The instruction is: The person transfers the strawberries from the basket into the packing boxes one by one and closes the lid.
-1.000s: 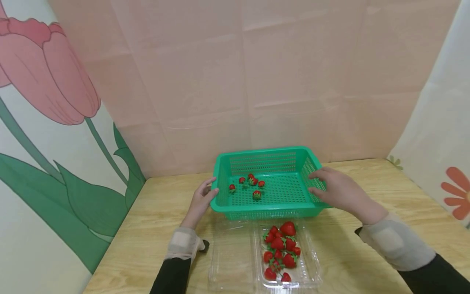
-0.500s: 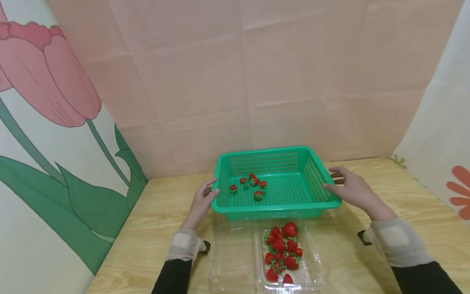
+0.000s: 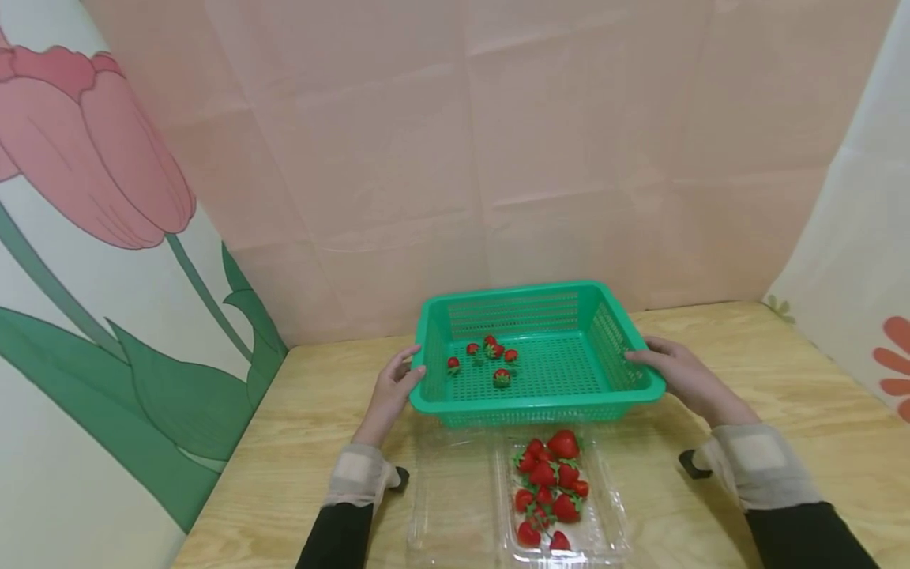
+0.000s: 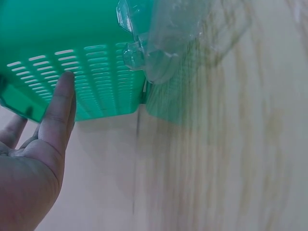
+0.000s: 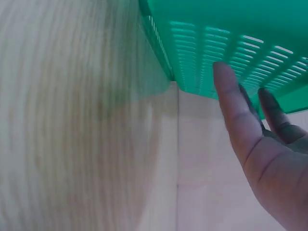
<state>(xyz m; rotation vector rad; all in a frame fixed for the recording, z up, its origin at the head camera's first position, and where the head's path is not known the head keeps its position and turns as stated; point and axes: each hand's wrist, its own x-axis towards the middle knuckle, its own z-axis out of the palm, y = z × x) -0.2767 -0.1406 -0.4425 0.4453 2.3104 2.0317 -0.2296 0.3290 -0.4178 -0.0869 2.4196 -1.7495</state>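
Note:
A green plastic basket (image 3: pixel 533 405) with slotted walls stands at the back of the table, several small strawberries (image 3: pixel 493 352) on its floor. At its left end my left hand (image 3: pixel 387 391) grips the rim, thumb over the top edge. My right hand (image 3: pixel 688 381) holds the right end, thumb on the rim and fingers outside. In the wrist views, fingers of the left hand (image 4: pixel 38 166) and right hand (image 5: pixel 269 156) lie under the rim against the slotted walls. In front, a hinged clear plastic clamshell box (image 3: pixel 455 498) lies open, with several larger strawberries (image 3: pixel 543 476) in its right half.
The wood-grain table (image 3: pixel 320 411) meets a pink cloth backdrop (image 3: pixel 469 158) just behind the basket. A tulip-printed panel (image 3: pixel 107 158) closes off the left side, and a white flower-printed panel (image 3: pixel 853 261) the right.
My right hand has moved outward from over the basket's right side and now takes hold of its right rim. The left hand stays on the left rim.

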